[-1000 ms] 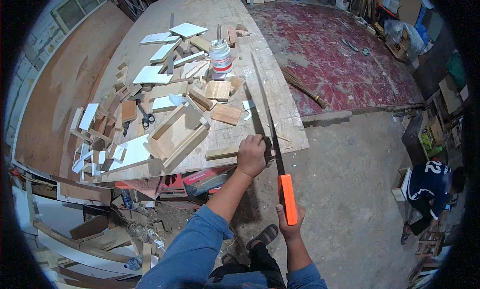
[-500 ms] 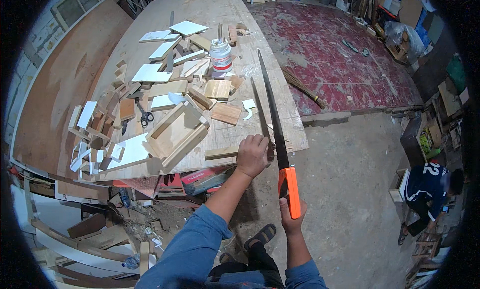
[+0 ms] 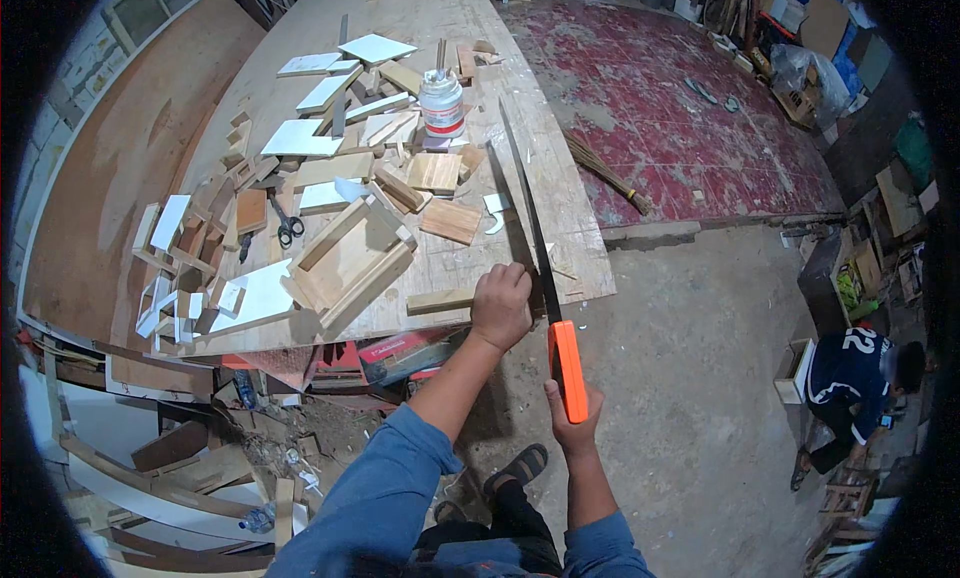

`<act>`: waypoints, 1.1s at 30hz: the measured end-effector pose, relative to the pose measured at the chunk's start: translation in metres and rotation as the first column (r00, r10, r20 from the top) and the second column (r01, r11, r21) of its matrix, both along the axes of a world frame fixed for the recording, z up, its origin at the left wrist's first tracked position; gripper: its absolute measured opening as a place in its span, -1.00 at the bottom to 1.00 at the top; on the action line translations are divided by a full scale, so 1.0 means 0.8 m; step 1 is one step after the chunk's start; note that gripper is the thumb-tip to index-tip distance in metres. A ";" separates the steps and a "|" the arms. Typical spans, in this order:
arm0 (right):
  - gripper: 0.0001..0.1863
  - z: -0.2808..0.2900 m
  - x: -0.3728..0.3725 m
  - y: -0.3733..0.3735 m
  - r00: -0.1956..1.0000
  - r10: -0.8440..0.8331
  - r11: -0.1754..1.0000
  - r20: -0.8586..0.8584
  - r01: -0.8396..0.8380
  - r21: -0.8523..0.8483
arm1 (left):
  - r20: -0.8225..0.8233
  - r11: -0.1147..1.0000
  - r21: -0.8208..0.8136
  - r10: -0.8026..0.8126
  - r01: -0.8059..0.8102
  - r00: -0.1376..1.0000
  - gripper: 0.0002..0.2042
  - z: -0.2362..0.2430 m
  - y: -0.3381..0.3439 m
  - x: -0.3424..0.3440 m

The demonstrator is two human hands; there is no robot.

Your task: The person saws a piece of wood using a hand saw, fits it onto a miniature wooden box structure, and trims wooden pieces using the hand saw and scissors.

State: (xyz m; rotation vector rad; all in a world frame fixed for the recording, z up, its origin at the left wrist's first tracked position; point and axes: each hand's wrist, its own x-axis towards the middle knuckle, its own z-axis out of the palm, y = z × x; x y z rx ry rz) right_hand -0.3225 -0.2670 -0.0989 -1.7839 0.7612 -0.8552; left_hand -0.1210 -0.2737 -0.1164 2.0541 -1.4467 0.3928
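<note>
My right hand (image 3: 575, 418) grips the orange handle of a hand saw (image 3: 534, 215), whose long blade points away from me over the near edge of the plywood table (image 3: 250, 98), just right of my left hand. My left hand (image 3: 500, 303) has its fingers curled on a wooden strip (image 3: 438, 301) lying along that edge. Whether the teeth touch the strip I cannot tell. Further in lie an open wooden box (image 3: 345, 273), small wood blocks (image 3: 447, 221) and white offcuts (image 3: 298, 138), with scissors (image 3: 290, 228) and a red-banded white tub (image 3: 442, 113) among them.
At the lower right a person in a dark jersey (image 3: 850, 378) crouches by a small box (image 3: 795, 368). A straw broom (image 3: 620, 183) lies on the red floor (image 3: 690, 128). Boards (image 3: 160, 488) are piled at the lower left; a large panel (image 3: 120, 138) stands left of the table.
The saw and my right hand have moved forward, then slightly left, with the handle higher in view. My left hand stays on the strip.
</note>
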 end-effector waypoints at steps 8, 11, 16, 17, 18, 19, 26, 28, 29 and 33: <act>-0.69 0.008 -0.064 0.062 0.981 0.037 0.997 -0.188 -0.049 -0.057 | 0.071 0.998 0.044 0.030 -0.033 0.997 -0.86 0.002 -0.002 0.000; -0.77 0.024 -0.157 0.113 0.938 0.098 0.995 -0.334 -0.092 0.034 | 0.033 0.999 0.038 0.018 -0.019 0.999 -0.84 0.006 -0.004 -0.005; -0.71 0.049 -0.136 0.115 0.995 -0.051 0.988 -0.089 0.063 0.141 | -0.059 1.000 -0.025 0.012 -0.014 0.998 -0.84 0.008 -0.006 -0.006; -0.70 0.045 -0.129 0.112 0.994 -0.048 0.998 -0.097 0.052 0.032 | -0.044 0.999 -0.007 0.036 -0.037 0.998 -0.84 0.007 -0.006 -0.004; -0.67 0.037 -0.121 0.107 0.993 -0.029 0.999 -0.113 0.026 -0.022 | -0.028 0.998 0.011 0.060 -0.060 0.998 -0.83 0.005 -0.007 -0.002; -0.67 0.023 -0.122 0.107 0.993 -0.029 0.999 -0.115 0.026 -0.021 | -0.029 0.998 0.012 0.060 -0.060 0.998 -0.83 0.004 -0.005 -0.001; -0.68 0.016 -0.173 0.107 0.993 -0.113 0.777 0.029 0.071 0.625 | 0.004 0.996 0.057 0.065 -0.065 0.998 -0.81 0.007 -0.006 -0.006; -0.71 -0.011 -0.176 0.107 0.996 0.005 0.999 -0.093 -0.001 0.048 | 0.017 0.996 0.074 0.049 -0.050 0.999 -0.81 0.008 -0.006 -0.004; -0.71 -0.005 -0.159 0.104 0.997 -0.008 0.987 -0.080 -0.005 -0.160 | 0.024 0.995 0.094 0.029 -0.031 0.999 -0.82 0.007 -0.005 -0.003; -0.74 -0.001 -0.064 0.032 0.994 0.042 0.980 -0.103 -0.061 -0.188 | 0.077 0.996 0.065 -0.066 0.061 0.995 -0.82 -0.002 0.001 -0.002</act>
